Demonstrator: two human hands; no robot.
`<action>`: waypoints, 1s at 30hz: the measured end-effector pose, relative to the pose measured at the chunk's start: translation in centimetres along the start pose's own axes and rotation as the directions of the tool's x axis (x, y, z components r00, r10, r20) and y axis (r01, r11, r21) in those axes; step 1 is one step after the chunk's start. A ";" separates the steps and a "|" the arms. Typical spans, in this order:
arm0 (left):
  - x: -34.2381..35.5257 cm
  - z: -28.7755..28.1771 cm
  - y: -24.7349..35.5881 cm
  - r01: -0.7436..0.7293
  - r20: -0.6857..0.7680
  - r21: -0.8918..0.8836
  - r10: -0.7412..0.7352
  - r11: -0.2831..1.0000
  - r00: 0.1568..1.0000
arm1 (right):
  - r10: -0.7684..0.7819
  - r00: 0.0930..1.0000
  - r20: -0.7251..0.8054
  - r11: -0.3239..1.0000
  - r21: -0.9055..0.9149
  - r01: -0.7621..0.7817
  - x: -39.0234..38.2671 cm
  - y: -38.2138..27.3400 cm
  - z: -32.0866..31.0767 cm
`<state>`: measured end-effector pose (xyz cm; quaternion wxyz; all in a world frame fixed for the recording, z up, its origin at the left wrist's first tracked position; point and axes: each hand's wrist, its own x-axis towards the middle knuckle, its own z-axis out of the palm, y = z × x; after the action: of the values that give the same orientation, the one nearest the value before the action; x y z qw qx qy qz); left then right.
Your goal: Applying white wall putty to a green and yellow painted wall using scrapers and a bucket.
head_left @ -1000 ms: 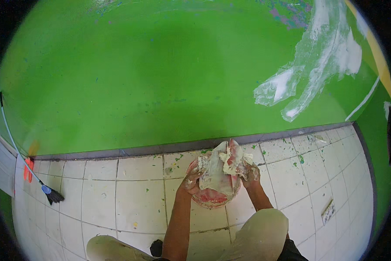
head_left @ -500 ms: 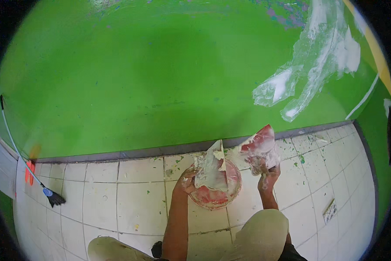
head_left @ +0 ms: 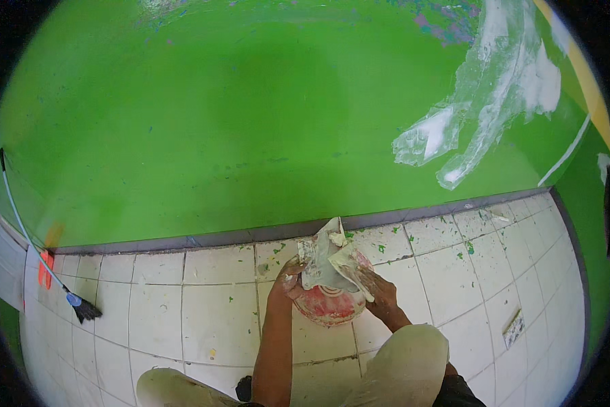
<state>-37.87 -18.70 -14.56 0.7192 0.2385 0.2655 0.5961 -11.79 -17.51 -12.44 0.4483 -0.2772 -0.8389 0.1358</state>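
Note:
My left hand (head_left: pixel 290 279) is closed on the left edge of a flat spreader (head_left: pixel 314 270) coated with whitish putty, its far corner pointing at the wall. In my right hand (head_left: pixel 384 298) is a second putty-smeared spreader (head_left: pixel 349 269), tilted and laid against the right side of the first one, where the two overlap. Below both spreaders a round red lid or bucket top (head_left: pixel 329 309), smeared with white, rests on the floor. My hands partly hide the spreaders' edges.
A green wall (head_left: pixel 217 122) rises ahead, with white putty strokes (head_left: pixel 491 108) at the right. On the tiled floor (head_left: pixel 217 319) lie green paint flakes and a small speckled piece (head_left: pixel 514 328). A broom (head_left: pixel 81 306) leans at the left beside an orange object (head_left: pixel 46 269).
My right hand has moved left with its spreader, from beside the lid onto the left hand's spreader. The left hand has shifted only slightly.

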 end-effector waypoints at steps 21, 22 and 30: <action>-3.8 -9.7 4.0 0.011 -0.257 0.156 0.030 0.988 0.966 | 0.664 0.649 0.371 0.361 0.602 -0.713 -7.8 17.5 5.1; -4.7 -11.8 3.6 0.068 -0.388 0.168 0.002 0.983 0.921 | 0.648 0.648 0.400 0.419 0.523 -0.742 -6.8 17.3 5.5; -8.5 -20.1 0.0 -0.180 -0.540 0.038 0.171 0.983 0.824 | 0.625 0.618 0.477 0.172 0.688 -0.705 -5.2 17.1 9.2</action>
<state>-52.54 -26.49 -28.74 0.5589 0.0786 0.4301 0.7046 -11.22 -6.48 -29.28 0.3798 -0.3585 -0.4753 0.7081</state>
